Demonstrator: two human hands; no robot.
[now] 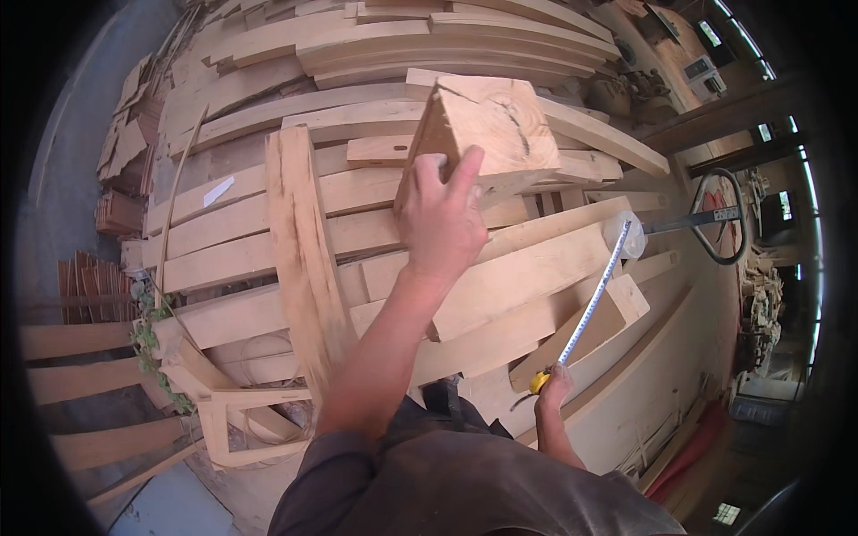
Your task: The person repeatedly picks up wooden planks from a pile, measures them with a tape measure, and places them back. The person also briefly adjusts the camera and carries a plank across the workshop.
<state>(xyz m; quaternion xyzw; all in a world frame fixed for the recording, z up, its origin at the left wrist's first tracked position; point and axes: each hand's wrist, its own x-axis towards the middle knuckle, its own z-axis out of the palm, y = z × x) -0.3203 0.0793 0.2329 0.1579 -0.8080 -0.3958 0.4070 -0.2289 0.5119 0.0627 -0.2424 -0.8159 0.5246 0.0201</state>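
While the left hand (442,219) grips the block (509,116) at its near edge, thumb and fingers parted across it, the right hand (554,389) curls round the tape (539,382), exact finger placement unclear. Blade (594,308) out, stretching ahead of those fingers, not laid on the block; planks (536,272) spread beneath and beyond.

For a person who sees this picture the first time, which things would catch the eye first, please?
Probably the cracked block just above the centre, with the left hand on its near edge. Next would be the yellow tape measure in the right hand, below and right of centre, its pale blade running toward the upper right. Many pale planks lie around them.
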